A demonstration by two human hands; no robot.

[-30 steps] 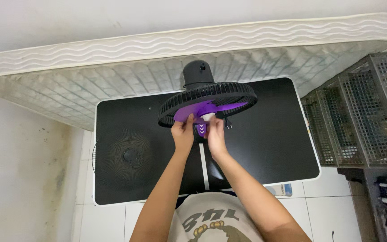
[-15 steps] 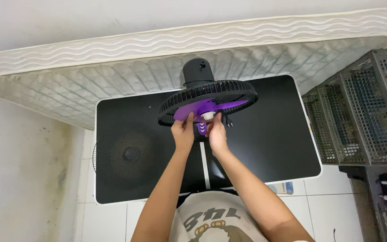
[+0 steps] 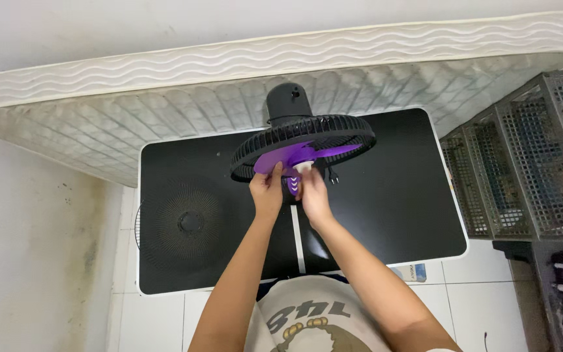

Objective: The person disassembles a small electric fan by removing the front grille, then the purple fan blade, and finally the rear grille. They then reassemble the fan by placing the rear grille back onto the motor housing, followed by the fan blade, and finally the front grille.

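Hands (image 3: 291,192) unmoved at fan hub (image 3: 294,171)

One fan (image 3: 302,140), one loose grille (image 3: 184,225), one table (image 3: 392,195), one mattress (image 3: 164,85), two wire crates (image 3: 522,163).

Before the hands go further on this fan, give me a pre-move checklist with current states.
1. Front grille off and lying flat on the black table: ok.
2. Purple blade exposed inside the rear guard: ok.
3. Left hand on the blade: ok.
4. Right hand fingers at the white hub cap: ok.
5. Fan unplugged, plug loose on the table: ok.
6. Cap loosened: cannot tell.
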